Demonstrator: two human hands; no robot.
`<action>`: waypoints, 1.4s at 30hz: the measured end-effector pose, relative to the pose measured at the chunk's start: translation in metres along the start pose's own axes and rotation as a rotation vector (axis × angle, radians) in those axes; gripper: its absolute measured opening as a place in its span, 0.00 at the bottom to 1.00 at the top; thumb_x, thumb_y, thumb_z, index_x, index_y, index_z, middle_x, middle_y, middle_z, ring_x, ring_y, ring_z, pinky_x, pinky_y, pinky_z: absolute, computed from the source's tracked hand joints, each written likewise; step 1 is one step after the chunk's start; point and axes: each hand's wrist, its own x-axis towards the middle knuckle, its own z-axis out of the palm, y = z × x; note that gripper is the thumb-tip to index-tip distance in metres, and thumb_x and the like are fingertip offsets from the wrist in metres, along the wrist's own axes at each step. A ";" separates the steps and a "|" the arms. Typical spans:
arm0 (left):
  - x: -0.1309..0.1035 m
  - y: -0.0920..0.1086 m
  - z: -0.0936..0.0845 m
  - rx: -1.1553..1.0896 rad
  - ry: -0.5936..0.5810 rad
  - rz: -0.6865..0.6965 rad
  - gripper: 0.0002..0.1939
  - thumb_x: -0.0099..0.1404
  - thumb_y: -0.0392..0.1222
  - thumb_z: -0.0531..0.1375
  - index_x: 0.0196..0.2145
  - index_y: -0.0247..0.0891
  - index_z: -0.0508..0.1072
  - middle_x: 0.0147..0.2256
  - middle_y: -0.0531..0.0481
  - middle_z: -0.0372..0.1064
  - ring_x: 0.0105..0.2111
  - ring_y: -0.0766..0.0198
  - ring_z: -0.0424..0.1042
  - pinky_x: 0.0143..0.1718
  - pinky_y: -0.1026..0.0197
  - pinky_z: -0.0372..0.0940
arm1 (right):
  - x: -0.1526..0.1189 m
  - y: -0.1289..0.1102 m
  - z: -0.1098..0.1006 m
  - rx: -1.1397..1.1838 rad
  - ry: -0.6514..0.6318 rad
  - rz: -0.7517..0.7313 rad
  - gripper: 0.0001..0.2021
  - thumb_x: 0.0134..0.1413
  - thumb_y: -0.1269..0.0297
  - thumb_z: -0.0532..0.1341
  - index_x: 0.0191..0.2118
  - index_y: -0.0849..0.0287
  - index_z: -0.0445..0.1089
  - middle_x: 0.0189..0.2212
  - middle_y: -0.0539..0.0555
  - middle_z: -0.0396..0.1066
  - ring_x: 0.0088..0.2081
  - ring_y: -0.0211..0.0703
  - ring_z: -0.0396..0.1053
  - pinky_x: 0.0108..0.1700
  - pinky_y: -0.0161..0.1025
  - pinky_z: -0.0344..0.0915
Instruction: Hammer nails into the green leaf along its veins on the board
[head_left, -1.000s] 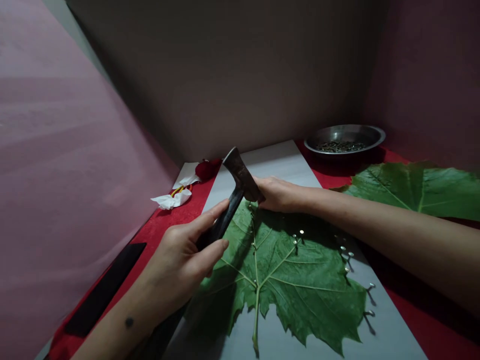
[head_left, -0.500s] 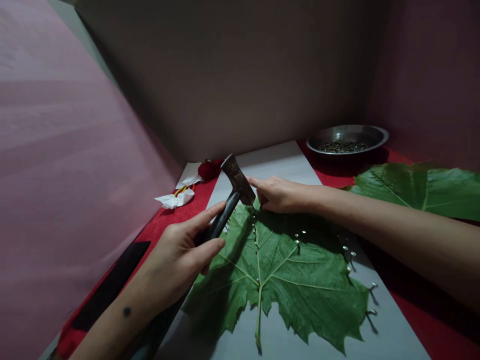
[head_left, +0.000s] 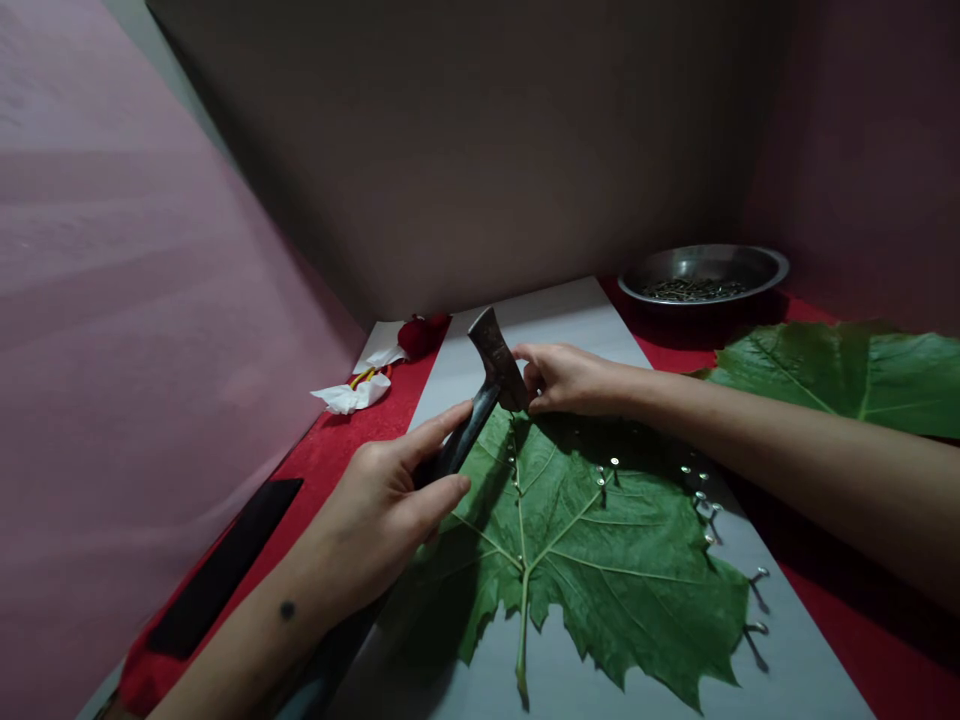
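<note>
My left hand (head_left: pixel 394 500) grips the dark handle of a hammer (head_left: pixel 499 355), its head slanting down over the top of a large green leaf (head_left: pixel 600 560). Just right of the hammer head is my right hand (head_left: pixel 574 378), fingers bent and drawn together at the leaf's upper tip. The hammer head partly hides these fingertips, so whatever they hold cannot be made out. Under the leaf lies a white board (head_left: pixel 559 670). Several nails (head_left: pixel 757 628) stand along the leaf's right edge, with others on its veins.
A metal bowl (head_left: pixel 705 258) of nails stands at the back right, behind a second leaf (head_left: pixel 817 375). On the red cloth (head_left: pixel 337 450) lie crumpled white paper (head_left: pixel 349 397), a dark red round object (head_left: pixel 414 338) and a black strip (head_left: pixel 225 570). Pink sheeting (head_left: pixel 150 300) flanks the left side.
The hammer and my left hand have shifted slightly right. My right index finger, stretched out before, is now bent, and the thumb reaches down beside the hammer head.
</note>
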 end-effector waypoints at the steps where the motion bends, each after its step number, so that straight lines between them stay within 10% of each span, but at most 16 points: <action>1: 0.000 0.000 0.000 0.005 -0.005 0.000 0.28 0.61 0.37 0.57 0.59 0.48 0.61 0.22 0.59 0.57 0.17 0.73 0.55 0.18 0.67 0.51 | 0.000 0.000 0.000 -0.002 -0.006 -0.007 0.26 0.41 0.74 0.60 0.51 0.59 0.60 0.27 0.49 0.70 0.27 0.38 0.66 0.24 0.34 0.57; 9: -0.003 0.018 -0.001 0.005 0.147 0.045 0.29 0.59 0.41 0.59 0.59 0.42 0.62 0.22 0.58 0.59 0.17 0.74 0.58 0.17 0.69 0.53 | 0.002 0.002 -0.001 -0.085 0.041 -0.037 0.21 0.38 0.75 0.60 0.44 0.60 0.64 0.26 0.50 0.71 0.27 0.39 0.68 0.26 0.35 0.59; 16: 0.003 0.014 0.002 0.090 0.002 -0.008 0.28 0.60 0.40 0.58 0.59 0.40 0.62 0.19 0.59 0.55 0.16 0.72 0.57 0.18 0.68 0.53 | 0.002 0.003 0.000 -0.063 0.057 -0.066 0.23 0.41 0.70 0.61 0.47 0.58 0.63 0.30 0.51 0.72 0.30 0.39 0.68 0.27 0.34 0.59; 22: -0.008 0.028 -0.001 0.028 0.244 0.036 0.30 0.56 0.43 0.61 0.57 0.41 0.65 0.20 0.58 0.57 0.18 0.71 0.59 0.18 0.68 0.56 | 0.002 -0.004 -0.001 -0.147 0.066 0.017 0.20 0.37 0.76 0.61 0.43 0.61 0.65 0.25 0.50 0.70 0.28 0.38 0.67 0.27 0.34 0.59; 29: 0.007 0.017 0.010 0.088 0.012 -0.039 0.30 0.60 0.41 0.58 0.60 0.39 0.60 0.19 0.59 0.55 0.17 0.71 0.57 0.17 0.68 0.54 | 0.001 0.001 -0.001 -0.075 0.091 -0.079 0.19 0.40 0.70 0.62 0.43 0.58 0.64 0.32 0.51 0.72 0.32 0.40 0.68 0.29 0.34 0.60; 36: -0.004 0.029 0.002 0.017 0.216 0.000 0.32 0.56 0.42 0.61 0.59 0.39 0.63 0.20 0.58 0.58 0.17 0.72 0.57 0.16 0.68 0.54 | -0.001 -0.009 -0.002 -0.151 0.043 0.047 0.24 0.38 0.78 0.60 0.46 0.63 0.63 0.26 0.51 0.71 0.27 0.38 0.66 0.27 0.35 0.58; 42: 0.004 0.014 0.013 0.055 0.046 -0.025 0.30 0.59 0.40 0.58 0.60 0.39 0.61 0.20 0.59 0.56 0.17 0.71 0.57 0.18 0.67 0.54 | -0.001 -0.006 -0.004 -0.119 0.048 0.021 0.23 0.39 0.73 0.62 0.46 0.60 0.65 0.28 0.50 0.71 0.28 0.37 0.67 0.27 0.34 0.57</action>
